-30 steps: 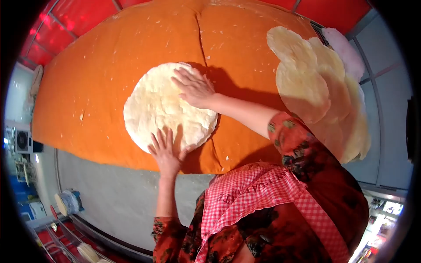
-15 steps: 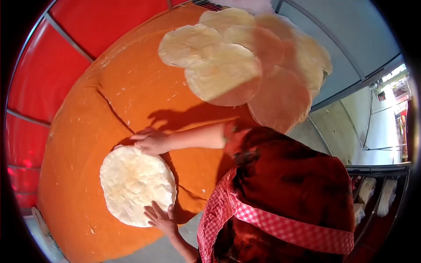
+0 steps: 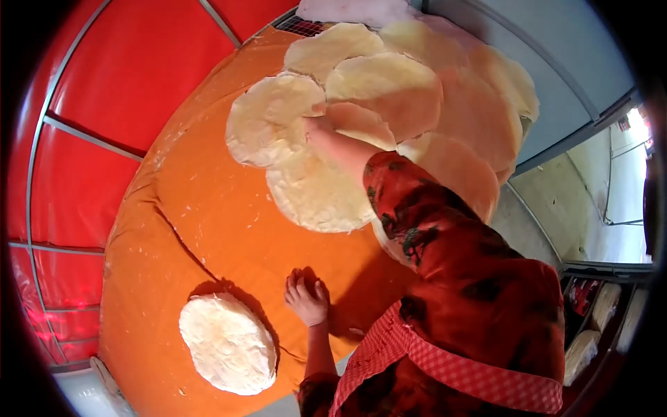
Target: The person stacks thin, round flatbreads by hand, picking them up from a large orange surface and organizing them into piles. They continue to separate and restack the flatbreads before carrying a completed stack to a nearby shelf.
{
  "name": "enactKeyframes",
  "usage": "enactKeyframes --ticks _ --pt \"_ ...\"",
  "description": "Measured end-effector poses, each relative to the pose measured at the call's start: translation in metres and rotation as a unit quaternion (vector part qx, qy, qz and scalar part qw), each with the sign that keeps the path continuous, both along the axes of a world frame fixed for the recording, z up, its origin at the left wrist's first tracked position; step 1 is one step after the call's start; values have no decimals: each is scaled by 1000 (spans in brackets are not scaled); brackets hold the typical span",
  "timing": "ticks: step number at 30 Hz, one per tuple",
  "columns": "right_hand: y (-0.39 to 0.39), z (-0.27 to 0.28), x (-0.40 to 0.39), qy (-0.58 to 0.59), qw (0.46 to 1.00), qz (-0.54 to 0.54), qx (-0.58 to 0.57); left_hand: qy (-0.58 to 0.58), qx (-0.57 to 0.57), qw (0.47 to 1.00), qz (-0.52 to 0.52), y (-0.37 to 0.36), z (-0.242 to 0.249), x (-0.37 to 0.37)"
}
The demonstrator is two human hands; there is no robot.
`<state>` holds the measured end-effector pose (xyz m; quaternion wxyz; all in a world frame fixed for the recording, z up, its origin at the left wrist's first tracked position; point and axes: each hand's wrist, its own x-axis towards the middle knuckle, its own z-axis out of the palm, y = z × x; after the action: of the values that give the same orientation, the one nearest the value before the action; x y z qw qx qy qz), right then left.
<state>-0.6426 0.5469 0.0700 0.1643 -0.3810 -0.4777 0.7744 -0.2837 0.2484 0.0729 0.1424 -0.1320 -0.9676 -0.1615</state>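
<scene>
My right hand (image 3: 317,131) reaches over the overlapping flat dough rounds and touches the area where a pale round (image 3: 274,121) meets the one below it (image 3: 319,191). Its fingers blend into the dough and cannot be made out. Lower down, my left hand (image 3: 306,300) rests on the orange cloth (image 3: 201,229), fingers apart and slightly bent, holding nothing. A thick, pale stack of dough rounds (image 3: 228,344) lies to the left of it, untouched by either hand.
More thin rounds (image 3: 385,94) overlap toward the top right, partly in shade. Red panels with metal bars (image 3: 90,139) stand along the left. A wire grid (image 3: 299,26) shows at the top. Wrapped packs (image 3: 582,354) lie on a rack at lower right.
Both hands have left the thick stack. My right hand has moved up to the spread rounds, and my left hand has shifted onto the cloth. The view has shifted too.
</scene>
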Motion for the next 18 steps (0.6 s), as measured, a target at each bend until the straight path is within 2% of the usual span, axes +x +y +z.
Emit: enactKeyframes --ticks 2,4,6,8,10,12,15,16,17,18 --pt "0 13 -7 47 997 -12 -52 -28 -32 999 17 -2 -3 -1" --pt "11 31 0 101 992 20 -71 -34 -29 999 25 3 -5 -2" --pt "28 51 26 135 984 85 -75 -26 -33 999 22 2 -10 -2" --pt "69 56 82 128 970 195 -67 -22 -42 998 29 1 -13 -2" --pt "116 8 140 146 953 265 -24 -13 -37 999 22 5 -9 -4" --pt "154 11 190 -39 898 416 138 -24 -33 999 20 8 -6 -4" --pt "163 79 210 -137 870 407 243 -21 -51 998 23 8 -9 -4" --pt "172 67 202 -128 821 354 430 -19 -54 998 26 7 -10 -4" --pt "186 52 186 -112 738 288 599 -19 -57 998 28 8 -10 -4" --pt "193 42 168 -89 729 249 632 -21 -60 998 30 9 -11 -4"
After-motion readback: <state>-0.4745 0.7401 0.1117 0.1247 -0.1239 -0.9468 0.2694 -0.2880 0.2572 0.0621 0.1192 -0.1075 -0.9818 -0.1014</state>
